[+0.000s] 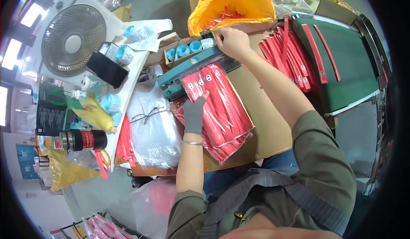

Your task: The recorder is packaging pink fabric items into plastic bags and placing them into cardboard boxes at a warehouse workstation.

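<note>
My left hand (pixel 194 115), in a grey fingerless glove, grips the left side of a clear plastic bag of red strips (pixel 222 111). Its thumb lies on top of the bag and the other fingers are mostly hidden. The bag's far end lies against a teal bar-type heat sealer (pixel 188 68). My right hand (pixel 232 43) is curled closed at the far right end of the sealer's long arm; its palm side is hidden. Beneath the bag is a brown cardboard sheet (pixel 265 123).
Left of the bag lies a stack of clear plastic bags (pixel 153 128). A box of blue label rolls (pixel 183 51) stands behind the sealer, near an orange sack (pixel 232 4). On the right, loose red strips (pixel 286 55) adjoin a green conveyor belt (pixel 341 59). A fan (pixel 73 40) is at far left.
</note>
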### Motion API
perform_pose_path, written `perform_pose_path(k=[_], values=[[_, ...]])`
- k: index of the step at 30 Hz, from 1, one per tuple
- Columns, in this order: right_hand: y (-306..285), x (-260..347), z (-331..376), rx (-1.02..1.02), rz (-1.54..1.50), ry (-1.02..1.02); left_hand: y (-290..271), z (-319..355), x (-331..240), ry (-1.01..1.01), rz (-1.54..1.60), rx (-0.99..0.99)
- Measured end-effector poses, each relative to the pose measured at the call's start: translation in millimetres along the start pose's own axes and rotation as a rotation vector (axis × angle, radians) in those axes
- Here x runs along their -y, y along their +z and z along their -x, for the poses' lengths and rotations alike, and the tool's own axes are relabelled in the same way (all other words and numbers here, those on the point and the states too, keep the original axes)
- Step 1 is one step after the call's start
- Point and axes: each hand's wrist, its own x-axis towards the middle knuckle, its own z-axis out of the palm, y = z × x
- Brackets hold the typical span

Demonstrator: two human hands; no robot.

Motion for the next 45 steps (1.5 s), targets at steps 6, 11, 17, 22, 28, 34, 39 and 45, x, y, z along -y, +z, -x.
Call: perform_pose_path(k=[6,11,17,22,28,34,39,45], values=[[2.6,-4.1,1.3,-0.027,-0.037,0.018,-4.4,95.1,32.8,0.163,-0.023,-0.685],[-3.9,-2.1,10.8,-0.089,-0.059,0.018,-4.5,107.6,70.5,-0.013,-0.036,-0.529],[-18.0,-19.4,33.7,-0.061,-0.882,0.141,-14.0,82.2,70.4,0.007,0.385,-0.376],[-34.1,65.8,192.1,0.784,-1.018,0.387,-24.9,96.6,38.5,-0.09,0.689,-0.101],[-81.6,85.4,269.2,1.065,-1.808,0.527,-62.6,178.0,28.9,0.115,0.577,0.03],[-118.4,307.3,252.1,1.379,-1.637,0.14,-216.1,402.9,-4.7,0.19,-0.39,-0.421],[-97.5,440.3,292.3,1.154,-1.491,-0.42,-266.7,499.3,84.1,-0.31,-0.8,-1.246],[29.0,421.9,359.4,1.291,-0.406,-1.39,-286.1,515.6,159.0,-0.52,-0.278,-0.841]])
